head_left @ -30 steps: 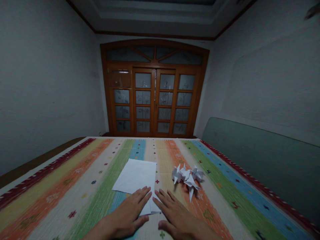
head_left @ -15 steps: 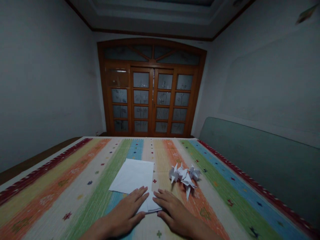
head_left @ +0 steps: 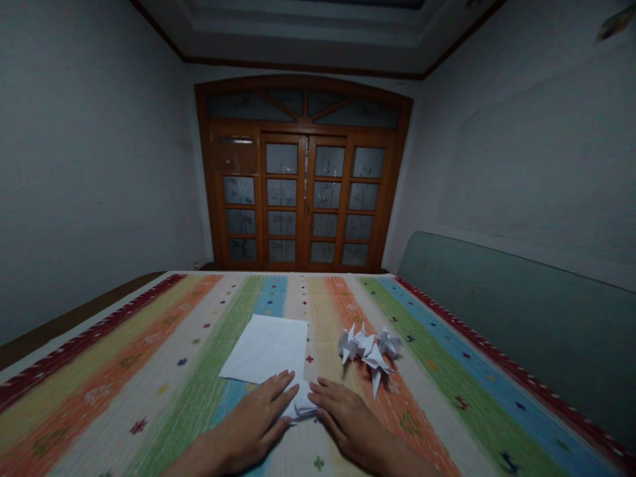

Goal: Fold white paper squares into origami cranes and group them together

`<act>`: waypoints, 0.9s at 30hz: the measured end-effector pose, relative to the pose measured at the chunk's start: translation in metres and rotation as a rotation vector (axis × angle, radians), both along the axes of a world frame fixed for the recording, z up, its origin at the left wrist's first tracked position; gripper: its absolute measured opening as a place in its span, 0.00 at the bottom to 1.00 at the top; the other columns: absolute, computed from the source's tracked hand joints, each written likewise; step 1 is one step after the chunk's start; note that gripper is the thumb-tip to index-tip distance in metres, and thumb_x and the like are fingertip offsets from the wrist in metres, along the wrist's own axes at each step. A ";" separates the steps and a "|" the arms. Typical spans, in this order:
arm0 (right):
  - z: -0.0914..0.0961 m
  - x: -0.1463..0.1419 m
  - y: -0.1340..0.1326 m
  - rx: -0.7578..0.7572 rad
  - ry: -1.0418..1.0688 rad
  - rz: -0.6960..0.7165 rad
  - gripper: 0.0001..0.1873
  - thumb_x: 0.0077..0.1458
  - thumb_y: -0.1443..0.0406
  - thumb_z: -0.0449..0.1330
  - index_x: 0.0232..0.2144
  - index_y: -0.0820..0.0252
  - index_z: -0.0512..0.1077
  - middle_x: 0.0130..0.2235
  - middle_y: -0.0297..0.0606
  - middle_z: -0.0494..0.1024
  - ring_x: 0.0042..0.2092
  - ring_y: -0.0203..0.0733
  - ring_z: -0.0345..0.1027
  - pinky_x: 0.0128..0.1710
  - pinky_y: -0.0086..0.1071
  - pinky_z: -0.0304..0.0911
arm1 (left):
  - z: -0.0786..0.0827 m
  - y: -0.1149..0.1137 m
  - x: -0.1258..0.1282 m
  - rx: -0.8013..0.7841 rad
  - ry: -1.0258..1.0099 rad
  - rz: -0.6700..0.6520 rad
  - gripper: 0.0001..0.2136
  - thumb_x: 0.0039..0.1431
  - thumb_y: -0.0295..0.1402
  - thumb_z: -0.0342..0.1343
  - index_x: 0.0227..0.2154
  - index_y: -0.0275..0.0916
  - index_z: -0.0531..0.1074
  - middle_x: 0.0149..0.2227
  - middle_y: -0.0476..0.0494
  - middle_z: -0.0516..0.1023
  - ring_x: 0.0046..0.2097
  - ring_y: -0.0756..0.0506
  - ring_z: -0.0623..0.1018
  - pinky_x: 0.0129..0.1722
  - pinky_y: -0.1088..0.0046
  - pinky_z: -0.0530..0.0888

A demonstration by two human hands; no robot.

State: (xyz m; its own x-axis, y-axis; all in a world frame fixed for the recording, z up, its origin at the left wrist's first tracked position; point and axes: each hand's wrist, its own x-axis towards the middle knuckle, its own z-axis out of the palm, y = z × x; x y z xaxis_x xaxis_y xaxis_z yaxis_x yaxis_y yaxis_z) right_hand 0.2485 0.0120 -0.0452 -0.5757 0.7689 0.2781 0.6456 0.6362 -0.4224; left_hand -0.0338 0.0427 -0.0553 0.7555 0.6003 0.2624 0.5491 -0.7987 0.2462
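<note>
White folded paper is lying at the near side of the flat paper sheet, and we are resting our left hand and right hand on its two sides, each grip lying open with fingers extended. Right of the sheet, origami cranes are clustering; beneath it, a striped tablecloth is spreading.

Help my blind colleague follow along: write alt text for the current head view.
A person's left hand and right hand touch folded white paper on a striped tablecloth. Flat white paper lies beyond, with folded paper figures to the right.
</note>
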 end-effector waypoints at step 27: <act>-0.011 -0.026 -0.011 -0.063 0.310 -0.087 0.29 0.52 0.71 0.58 0.58 0.59 0.70 0.59 0.51 0.75 0.60 0.55 0.70 0.62 0.47 0.65 | 0.009 -0.013 0.022 0.001 -0.048 0.308 0.31 0.53 0.19 0.51 0.59 0.48 0.72 0.59 0.43 0.79 0.55 0.37 0.81 0.56 0.57 0.77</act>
